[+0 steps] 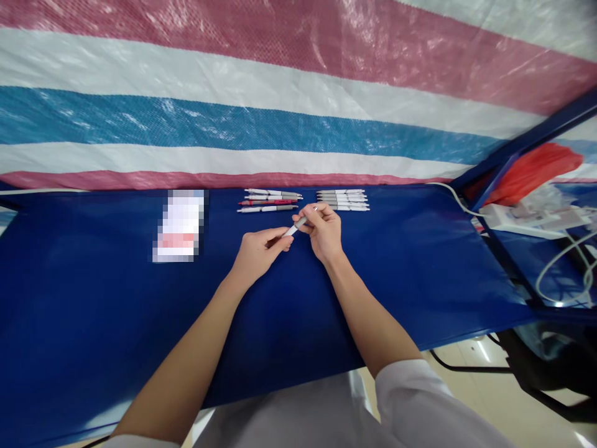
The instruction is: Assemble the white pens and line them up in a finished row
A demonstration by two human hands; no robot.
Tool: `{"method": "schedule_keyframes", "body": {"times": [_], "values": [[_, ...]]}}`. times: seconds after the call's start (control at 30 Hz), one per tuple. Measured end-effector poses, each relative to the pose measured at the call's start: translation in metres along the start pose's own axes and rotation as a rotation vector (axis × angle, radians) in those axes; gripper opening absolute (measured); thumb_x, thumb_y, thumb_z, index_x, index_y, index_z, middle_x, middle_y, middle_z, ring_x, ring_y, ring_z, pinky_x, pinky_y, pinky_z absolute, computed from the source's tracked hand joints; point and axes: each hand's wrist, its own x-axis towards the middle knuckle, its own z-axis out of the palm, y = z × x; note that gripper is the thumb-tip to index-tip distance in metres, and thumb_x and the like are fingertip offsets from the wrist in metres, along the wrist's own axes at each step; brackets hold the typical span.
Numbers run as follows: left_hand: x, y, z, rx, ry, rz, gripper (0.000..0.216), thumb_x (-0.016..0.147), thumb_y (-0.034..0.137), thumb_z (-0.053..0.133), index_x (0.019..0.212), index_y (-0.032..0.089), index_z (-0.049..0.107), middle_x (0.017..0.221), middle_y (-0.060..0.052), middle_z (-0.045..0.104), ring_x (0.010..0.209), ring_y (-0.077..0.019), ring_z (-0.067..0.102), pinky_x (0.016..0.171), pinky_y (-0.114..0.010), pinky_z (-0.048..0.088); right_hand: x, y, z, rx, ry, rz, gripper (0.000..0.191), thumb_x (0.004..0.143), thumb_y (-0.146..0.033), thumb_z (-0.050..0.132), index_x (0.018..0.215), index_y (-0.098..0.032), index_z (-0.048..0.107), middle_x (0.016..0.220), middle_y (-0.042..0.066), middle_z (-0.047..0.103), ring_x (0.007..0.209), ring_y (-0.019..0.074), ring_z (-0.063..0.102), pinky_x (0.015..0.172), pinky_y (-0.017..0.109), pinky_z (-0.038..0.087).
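A white pen with a grey grip is held slantwise between my two hands, above the blue table. My left hand pinches its white lower-left end. The fingers of my right hand close round its grey upper-right end, partly hiding the tip. Just beyond my hands lie two groups of pens. The left group holds several white and grey pens and one red pen. In the right group, several white and grey pens lie side by side, close to the fingers of my right hand.
A blurred-out white and pink rectangle lies on the blue table at left. Striped plastic sheeting hangs behind. On the right are a blue metal frame, a red plastic bag, a white power strip and cables.
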Motion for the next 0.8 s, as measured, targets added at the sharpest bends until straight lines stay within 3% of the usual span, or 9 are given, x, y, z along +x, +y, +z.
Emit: {"method": "schedule_keyframes", "body": {"times": [0.2, 0.4, 0.6, 0.7, 0.8], "values": [[0.0005, 0.0096, -0.0084, -0.468, -0.255, -0.251, 0.030, 0.081, 0.042, 0.074, 0.092, 0.014, 0.076, 0.078, -0.006, 0.075, 0.067, -0.0170, 0.070, 0.071, -0.031, 0.059, -0.0019, -0.0008, -0.0050, 0.103, -0.137, 0.049, 0.019, 0.070, -0.030, 0.080, 0.087, -0.023, 0.072, 0.081, -0.002, 0.078, 0.076, 0.0153, 0.076, 0.066, 0.024, 0.062], [0.0001, 0.0101, -0.0109, -0.741, -0.364, -0.435, 0.028, 0.076, 0.039, 0.080, 0.087, 0.014, 0.076, 0.074, -0.005, 0.073, 0.062, -0.0125, 0.067, 0.062, -0.023, 0.056, -0.0047, -0.0024, -0.0082, 0.146, -0.205, 0.129, 0.020, 0.073, -0.023, 0.075, 0.093, -0.026, 0.071, 0.090, -0.003, 0.079, 0.087, 0.0177, 0.076, 0.077, 0.030, 0.063], [0.0004, 0.0109, -0.0113, -0.714, -0.364, -0.442, 0.028, 0.077, 0.039, 0.078, 0.087, 0.013, 0.076, 0.074, -0.005, 0.073, 0.063, -0.0131, 0.067, 0.062, -0.024, 0.056, -0.0022, -0.0006, -0.0087, 0.191, -0.205, 0.122, 0.019, 0.068, -0.024, 0.080, 0.085, -0.025, 0.070, 0.083, -0.005, 0.078, 0.079, 0.0155, 0.076, 0.070, 0.026, 0.063], [0.0003, 0.0109, -0.0105, -0.569, -0.308, -0.329, 0.025, 0.080, 0.038, 0.075, 0.088, 0.015, 0.076, 0.075, -0.004, 0.073, 0.063, -0.0142, 0.068, 0.065, -0.027, 0.056, -0.0004, 0.0000, -0.0079, 0.191, -0.184, 0.115, 0.023, 0.063, -0.027, 0.084, 0.080, -0.024, 0.068, 0.077, -0.005, 0.076, 0.074, 0.0142, 0.076, 0.065, 0.023, 0.062], [0.0004, 0.0059, -0.0069, -0.298, -0.155, -0.160, 0.024, 0.082, 0.036, 0.072, 0.095, 0.017, 0.075, 0.075, -0.003, 0.074, 0.068, -0.0159, 0.069, 0.072, -0.029, 0.056, 0.0014, 0.0002, -0.0055, 0.130, -0.105, 0.115, 0.026, 0.061, -0.028, 0.086, 0.075, -0.023, 0.065, 0.073, -0.005, 0.074, 0.071, 0.0137, 0.075, 0.062, 0.021, 0.061]]}}
